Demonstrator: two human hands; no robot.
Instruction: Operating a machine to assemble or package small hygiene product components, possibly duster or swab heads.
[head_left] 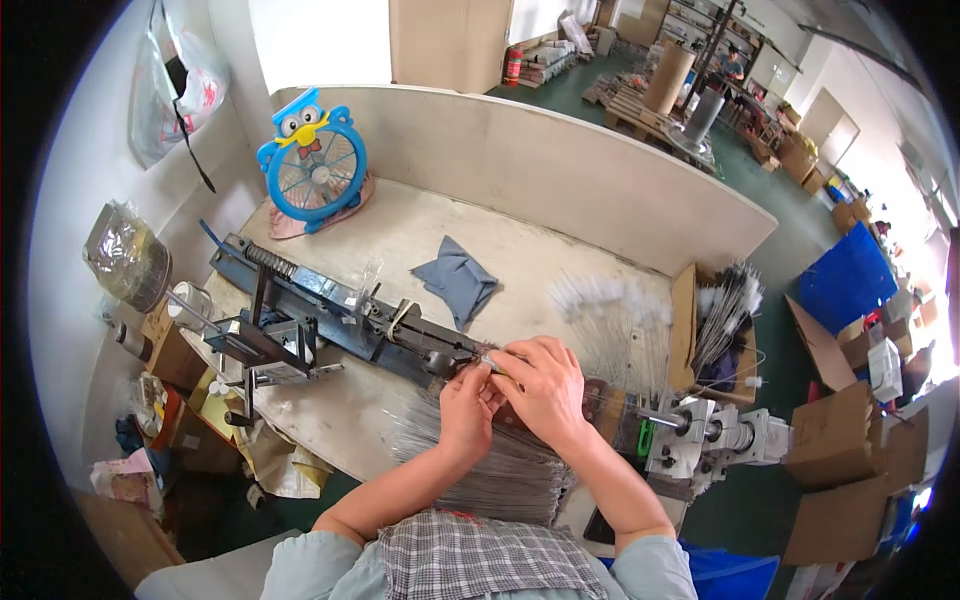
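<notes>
At the right end of a long dark metal bench fixture, my two hands work close together. My left hand is closed with thumb and fingers pinched, and what sits between them is hidden. My right hand is closed too, its thumb and fingertips around a small slim piece with a yellowish part, too small to name. Under and below my wrists lies a thick bundle of thin grey wires. A spring and a rubber band sit along the fixture.
A blue cartoon fan stands at the back left and a grey cloth lies mid-table. White-tipped wires spread toward a box of wires. A metal mechanism sits at the right edge, and a cranked device at left.
</notes>
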